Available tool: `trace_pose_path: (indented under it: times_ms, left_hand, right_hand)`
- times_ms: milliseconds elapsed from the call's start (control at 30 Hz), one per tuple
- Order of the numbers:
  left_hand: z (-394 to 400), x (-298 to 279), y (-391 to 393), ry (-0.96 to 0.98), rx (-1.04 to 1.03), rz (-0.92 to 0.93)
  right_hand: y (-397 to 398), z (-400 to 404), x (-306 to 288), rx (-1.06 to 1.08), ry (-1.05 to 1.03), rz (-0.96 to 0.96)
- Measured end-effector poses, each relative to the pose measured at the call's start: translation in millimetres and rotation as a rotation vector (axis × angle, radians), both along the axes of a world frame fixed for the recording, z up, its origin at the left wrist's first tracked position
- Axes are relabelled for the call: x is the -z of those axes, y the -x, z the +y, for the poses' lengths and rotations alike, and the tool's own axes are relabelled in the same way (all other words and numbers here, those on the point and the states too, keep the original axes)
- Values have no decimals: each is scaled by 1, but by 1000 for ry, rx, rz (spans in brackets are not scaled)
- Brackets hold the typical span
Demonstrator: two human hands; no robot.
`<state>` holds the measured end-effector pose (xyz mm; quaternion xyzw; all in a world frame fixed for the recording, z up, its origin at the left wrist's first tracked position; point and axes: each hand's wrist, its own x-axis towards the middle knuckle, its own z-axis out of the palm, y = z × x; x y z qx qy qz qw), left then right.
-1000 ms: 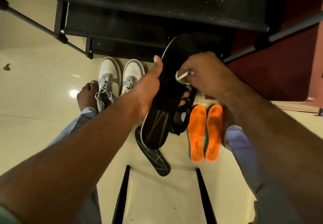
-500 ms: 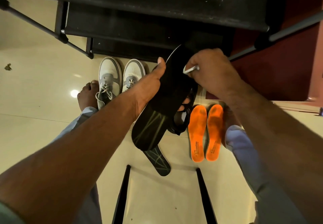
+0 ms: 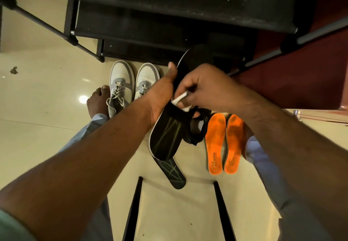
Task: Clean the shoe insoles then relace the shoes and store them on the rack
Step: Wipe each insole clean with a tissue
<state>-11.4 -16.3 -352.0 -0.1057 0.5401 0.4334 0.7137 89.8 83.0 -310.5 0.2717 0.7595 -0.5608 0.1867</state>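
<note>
My left hand [image 3: 162, 97] grips a black insole [image 3: 167, 137] by its left edge and holds it up over the floor. My right hand [image 3: 205, 88] pinches a small white brush or wipe [image 3: 178, 99] and presses it on the insole's middle. A second black insole [image 3: 172, 173] lies on the floor below. Two orange insoles [image 3: 223, 143] lie side by side to the right. A white and grey pair of laced shoes [image 3: 131, 82] stands by the black shoe rack [image 3: 150, 32]. A black shoe [image 3: 197, 129] shows partly behind the held insole.
My bare left foot [image 3: 98, 99] rests beside the white shoes. Two black bars [image 3: 224, 210] of a seat frame run along the floor near me. A dark red wall [image 3: 301, 82] stands at the right. A bit of debris [image 3: 14, 70] lies far left.
My right hand with the white tool has moved down the insole from near its top to its middle. The insole's tilt shifted slightly in my left hand.
</note>
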Motion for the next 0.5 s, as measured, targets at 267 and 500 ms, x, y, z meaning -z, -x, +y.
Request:
trace_pose_path:
  times_ms: [267,500]
  left_hand:
    - [2,-10,-15,-4,97,-37]
    - [1,1,-2,20,-71,-11]
  right_hand:
    - [-8,27,18,352,-429,-9]
    - [1,0,3,148,18,11]
